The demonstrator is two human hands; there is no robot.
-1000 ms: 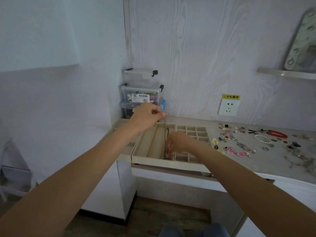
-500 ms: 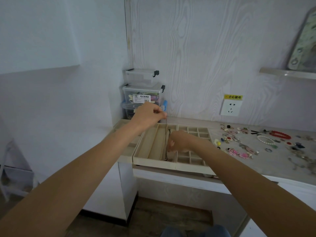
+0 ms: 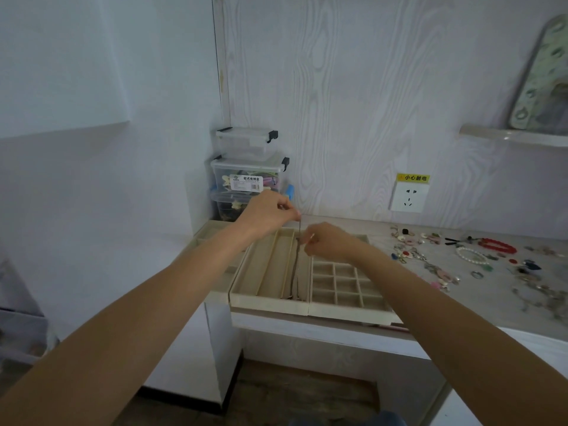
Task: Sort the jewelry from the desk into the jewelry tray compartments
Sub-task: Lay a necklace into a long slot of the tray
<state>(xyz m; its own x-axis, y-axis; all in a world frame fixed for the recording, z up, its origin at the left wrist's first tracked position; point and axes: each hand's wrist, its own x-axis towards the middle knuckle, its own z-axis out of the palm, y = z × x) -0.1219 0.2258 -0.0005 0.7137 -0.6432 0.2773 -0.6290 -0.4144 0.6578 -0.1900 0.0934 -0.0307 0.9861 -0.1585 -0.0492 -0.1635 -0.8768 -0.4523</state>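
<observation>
The left hand (image 3: 270, 212) has a narrow grip: thumb and forefinger pinch the upper end of a thin necklace chain (image 3: 295, 265) just above the back of the tray. The right hand (image 3: 327, 242) also has a narrow pinch grip, closed on the same chain slightly lower and to the right; its other fingers are curled in. The two hands are near each other but apart.

From the left pinch the chain hangs down, then runs forward along a long narrow slot of the jewelry tray (image 3: 270, 298), with its lower end lying at the front of that slot. Holding the top end high probably keeps the chain straight, so that it lays out lengthwise without bunching; the right hand appears to guide it into line with the slot.

The tray sits at the left end of the counter (image 3: 479, 305), its front edge overhanging. To the right of the long slots is a grid of small square compartments (image 3: 347, 282), which look empty.

The remaining jewelry lies well apart on the counter to the right: a white bead bracelet (image 3: 470, 255), a red bead bracelet (image 3: 499, 245), a ring (image 3: 477, 274) and assorted small pieces, not yet sorted.

Stacked clear storage boxes (image 3: 249, 176) stand behind the tray.
</observation>
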